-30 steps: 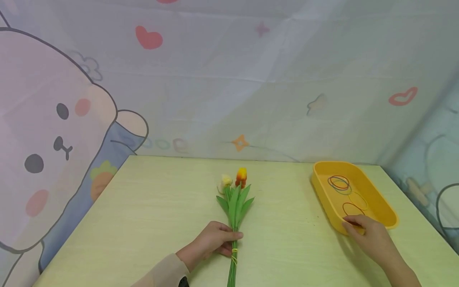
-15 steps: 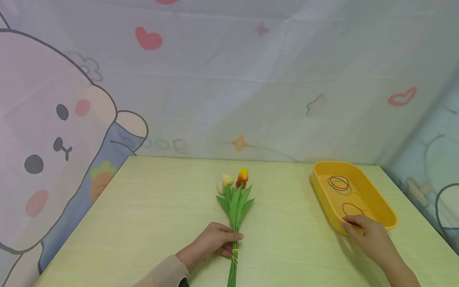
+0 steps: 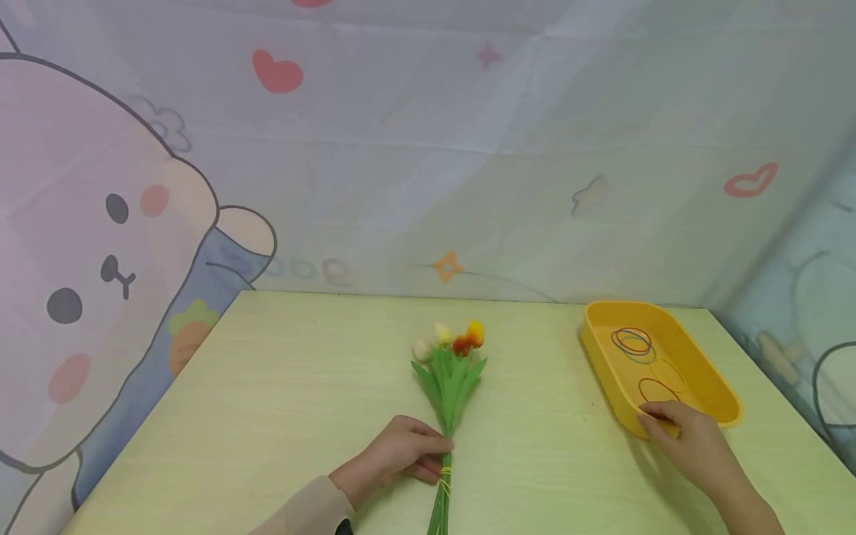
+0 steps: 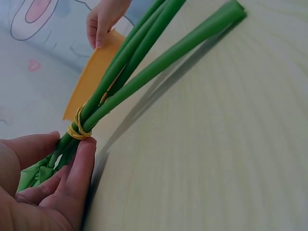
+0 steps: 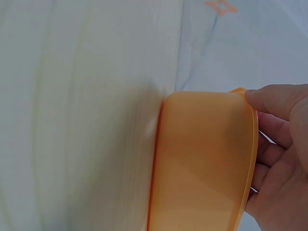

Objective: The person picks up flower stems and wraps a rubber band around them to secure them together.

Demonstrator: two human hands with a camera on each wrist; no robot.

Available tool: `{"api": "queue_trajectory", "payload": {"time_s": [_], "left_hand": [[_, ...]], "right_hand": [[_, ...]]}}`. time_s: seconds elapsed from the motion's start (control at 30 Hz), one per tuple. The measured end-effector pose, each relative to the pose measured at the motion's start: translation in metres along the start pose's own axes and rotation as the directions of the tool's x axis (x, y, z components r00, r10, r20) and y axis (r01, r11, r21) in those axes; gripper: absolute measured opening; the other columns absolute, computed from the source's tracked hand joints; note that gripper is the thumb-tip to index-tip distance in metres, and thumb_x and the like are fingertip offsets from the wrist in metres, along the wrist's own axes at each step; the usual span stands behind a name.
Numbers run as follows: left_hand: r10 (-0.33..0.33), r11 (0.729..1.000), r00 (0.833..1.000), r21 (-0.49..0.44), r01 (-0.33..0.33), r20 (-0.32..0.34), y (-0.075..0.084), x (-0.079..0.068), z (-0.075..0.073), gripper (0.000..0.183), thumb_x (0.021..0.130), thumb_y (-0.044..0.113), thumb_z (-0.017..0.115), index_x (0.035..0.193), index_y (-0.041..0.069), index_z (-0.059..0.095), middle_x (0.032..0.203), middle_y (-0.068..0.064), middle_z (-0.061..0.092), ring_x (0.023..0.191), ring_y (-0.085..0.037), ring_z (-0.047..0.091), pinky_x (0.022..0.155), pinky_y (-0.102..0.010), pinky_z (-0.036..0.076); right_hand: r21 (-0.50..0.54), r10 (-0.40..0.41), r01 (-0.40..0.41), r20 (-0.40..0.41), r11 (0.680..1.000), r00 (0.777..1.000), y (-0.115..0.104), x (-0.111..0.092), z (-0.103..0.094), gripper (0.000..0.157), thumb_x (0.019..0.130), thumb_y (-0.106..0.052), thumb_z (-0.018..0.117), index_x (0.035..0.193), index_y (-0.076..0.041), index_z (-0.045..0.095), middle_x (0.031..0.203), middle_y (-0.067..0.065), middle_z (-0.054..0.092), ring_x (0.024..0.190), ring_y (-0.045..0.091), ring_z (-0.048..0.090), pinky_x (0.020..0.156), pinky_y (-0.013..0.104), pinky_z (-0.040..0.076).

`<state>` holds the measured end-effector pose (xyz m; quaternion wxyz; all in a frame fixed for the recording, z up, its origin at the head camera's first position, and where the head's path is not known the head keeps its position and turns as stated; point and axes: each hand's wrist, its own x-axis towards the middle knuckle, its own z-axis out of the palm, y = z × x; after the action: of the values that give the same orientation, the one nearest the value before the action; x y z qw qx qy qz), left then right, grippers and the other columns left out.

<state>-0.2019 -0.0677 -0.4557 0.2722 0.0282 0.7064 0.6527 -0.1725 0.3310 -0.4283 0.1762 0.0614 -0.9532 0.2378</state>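
A bunch of artificial tulips point(image 3: 453, 386), white, yellow and orange-red with green leaves, points away from me near the table's middle. My left hand point(image 3: 411, 448) pinches its stems between thumb and fingers. Just below those fingers a yellow rubber band point(image 4: 79, 127) is wound round the stems, whose cut ends spread apart in the left wrist view. At the right, my right hand point(image 3: 695, 438) grips the near rim of a yellow tray point(image 3: 702, 379), thumb outside and fingers over the edge, as the right wrist view shows. Several coloured rubber bands point(image 3: 634, 342) lie in the tray.
The pale wooden table point(image 3: 281, 386) runs back to a printed cloth backdrop point(image 3: 401, 148) with hearts and a large cartoon animal. The tray stands close to the table's right edge.
The tulips have turned in my left hand, their heads shifting right and slightly nearer, with more blooms showing. My right hand and the tray have stayed in place.
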Motion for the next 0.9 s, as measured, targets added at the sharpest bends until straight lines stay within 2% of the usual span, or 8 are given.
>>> {"api": "queue_trajectory", "payload": {"time_s": [0.4, 0.53, 0.73, 0.9], "left_hand": [[0.01, 0.999, 0.999, 0.043, -0.008, -0.035, 0.001, 0.003, 0.013, 0.018, 0.086, 0.007, 0.071, 0.092, -0.01, 0.069, 0.068, -0.008, 0.064, 0.053, -0.011, 0.062, 0.056, -0.031, 0.06], [0.015, 0.996, 0.998, 0.085, -0.01, -0.055, 0.003, 0.003, 0.017, 0.017, 0.085, 0.007, 0.072, 0.091, -0.009, 0.07, 0.068, -0.009, 0.065, 0.052, -0.01, 0.062, 0.055, -0.03, 0.059], [0.023, 0.988, 0.996, 0.154, -0.009, -0.089, 0.005, 0.004, 0.021, 0.015, 0.083, 0.007, 0.074, 0.087, -0.008, 0.071, 0.067, -0.01, 0.067, 0.05, -0.009, 0.062, 0.052, -0.028, 0.058], [0.014, 0.987, 0.995, 0.159, 0.001, -0.094, 0.004, 0.006, 0.022, 0.014, 0.081, 0.006, 0.076, 0.084, -0.006, 0.071, 0.067, -0.011, 0.068, 0.049, -0.009, 0.062, 0.051, -0.028, 0.058]], "right_hand": [[0.018, -0.02, 0.02, -0.021, 1.0, 1.0, 0.0, 0.0, 0.001, 0.014, 0.084, -0.011, 0.074, 0.096, -0.004, 0.074, 0.089, 0.007, 0.073, 0.079, 0.002, 0.061, 0.067, 0.006, 0.043], [0.022, -0.033, 0.034, -0.029, 0.999, 0.999, -0.001, 0.001, 0.002, 0.013, 0.083, -0.01, 0.075, 0.095, -0.004, 0.074, 0.088, 0.007, 0.073, 0.079, 0.002, 0.061, 0.068, 0.003, 0.04], [0.016, -0.018, 0.018, -0.009, 1.0, 1.0, -0.001, 0.001, 0.002, 0.015, 0.085, -0.012, 0.074, 0.097, -0.003, 0.073, 0.09, 0.007, 0.073, 0.08, 0.004, 0.062, 0.068, 0.015, 0.049], [0.01, -0.009, 0.009, 0.001, 1.0, 1.0, 0.0, 0.0, 0.002, 0.015, 0.085, -0.012, 0.074, 0.097, -0.004, 0.073, 0.09, 0.007, 0.073, 0.08, 0.004, 0.061, 0.067, 0.02, 0.051]]}}
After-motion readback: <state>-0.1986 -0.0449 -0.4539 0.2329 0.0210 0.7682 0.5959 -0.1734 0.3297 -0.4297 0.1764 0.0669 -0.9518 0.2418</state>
